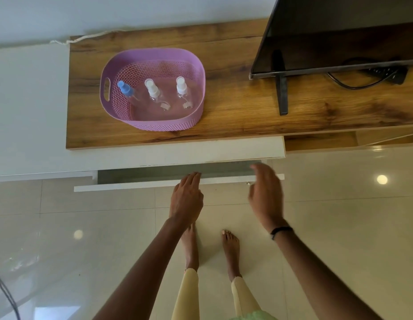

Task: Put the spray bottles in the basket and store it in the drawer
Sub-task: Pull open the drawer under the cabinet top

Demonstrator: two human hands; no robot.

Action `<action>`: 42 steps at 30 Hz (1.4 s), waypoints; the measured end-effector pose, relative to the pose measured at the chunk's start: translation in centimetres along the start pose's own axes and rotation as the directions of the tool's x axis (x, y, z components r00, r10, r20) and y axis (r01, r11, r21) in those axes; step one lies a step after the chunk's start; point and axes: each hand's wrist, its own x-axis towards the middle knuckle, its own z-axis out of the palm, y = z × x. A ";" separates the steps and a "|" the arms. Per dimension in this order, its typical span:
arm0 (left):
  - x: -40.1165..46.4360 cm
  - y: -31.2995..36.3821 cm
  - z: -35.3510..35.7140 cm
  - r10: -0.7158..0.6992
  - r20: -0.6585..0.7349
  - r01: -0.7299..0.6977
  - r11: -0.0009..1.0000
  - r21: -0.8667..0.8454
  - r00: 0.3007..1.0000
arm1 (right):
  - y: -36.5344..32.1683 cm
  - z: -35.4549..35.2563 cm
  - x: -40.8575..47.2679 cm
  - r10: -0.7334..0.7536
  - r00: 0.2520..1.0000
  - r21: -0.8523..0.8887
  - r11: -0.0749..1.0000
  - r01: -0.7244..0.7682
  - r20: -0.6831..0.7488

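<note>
Both hands empty, fingers loosely spread: left hand (186,196) touches drawer (177,179) front, center frame; right hand (266,195) hovers. Drawer partly open. Purple basket (152,122) w/ three spray bottles (154,92) on wooden surface (235,112), upper center. Next: open wider, lift basket in.

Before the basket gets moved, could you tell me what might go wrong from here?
The drawer is only slightly open, so the purple basket may not fit until it is pulled further. The three spray bottles stand loose inside and could topple when lifted. The TV stands close to the basket's right.
</note>
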 end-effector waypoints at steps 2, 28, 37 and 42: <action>-0.3 -0.9 -0.2 -0.022 -0.010 0.022 1.000 0.016 1.000 | -3.7 1.7 -0.6 -0.131 0.988 0.054 0.990 0.127 0.084; -6.6 -5.6 0.9 -0.044 0.025 0.044 0.999 0.023 0.999 | -10.8 6.2 -5.9 -0.195 0.882 -0.011 0.975 0.222 0.429; -10.3 -6.1 1.8 -0.099 0.152 0.096 0.995 0.026 0.983 | -10.1 6.4 -10.5 -0.160 0.835 -0.068 0.971 0.229 0.526; -11.7 -6.2 2.2 -0.095 0.188 0.090 0.995 0.037 0.978 | -9.8 6.3 -12.0 -0.160 0.815 -0.063 0.970 0.234 0.557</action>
